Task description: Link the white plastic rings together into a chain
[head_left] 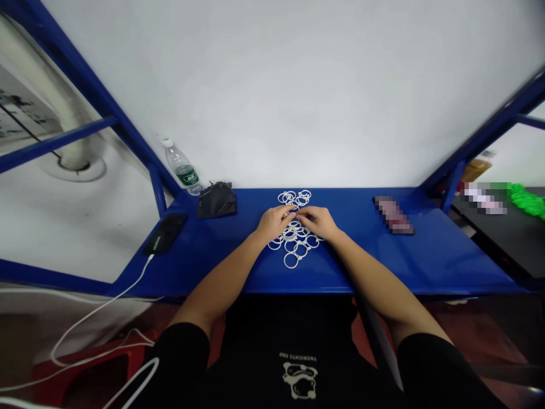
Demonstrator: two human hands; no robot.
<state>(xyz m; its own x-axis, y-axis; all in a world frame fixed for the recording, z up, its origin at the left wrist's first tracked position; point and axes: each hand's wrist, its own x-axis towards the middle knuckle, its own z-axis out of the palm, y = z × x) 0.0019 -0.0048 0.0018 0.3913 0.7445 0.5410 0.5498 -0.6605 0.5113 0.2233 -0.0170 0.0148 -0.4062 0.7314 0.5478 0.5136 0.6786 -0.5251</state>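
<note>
The left hand (275, 223) and the right hand (318, 221) come together over the heap of white rings (293, 234), fingers bent inward and tips almost meeting; whether either has a ring pinched in its fingertips is too small to tell. The heap lies on the blue table (213, 244), some rings past the fingers on its far side, more spreading toward the person, with a single ring at its near tip. Left of the heap and slightly beyond it sits a crumpled black bag (216, 200), and farther left past that a clear bottle (184, 170) with a green label and white cap stands at a tilt in the view. Farther left of the heap and about level with it is a flat black device (166, 234), a white cable (143, 272) running from its near end off the table. Right of the heap, well apart, lies a phone (394, 216), its face blurred out. Beyond the heap rises a white wall (289, 113); far to its right, past the blue frame (131, 133), lies something bright green (525, 200).
</note>
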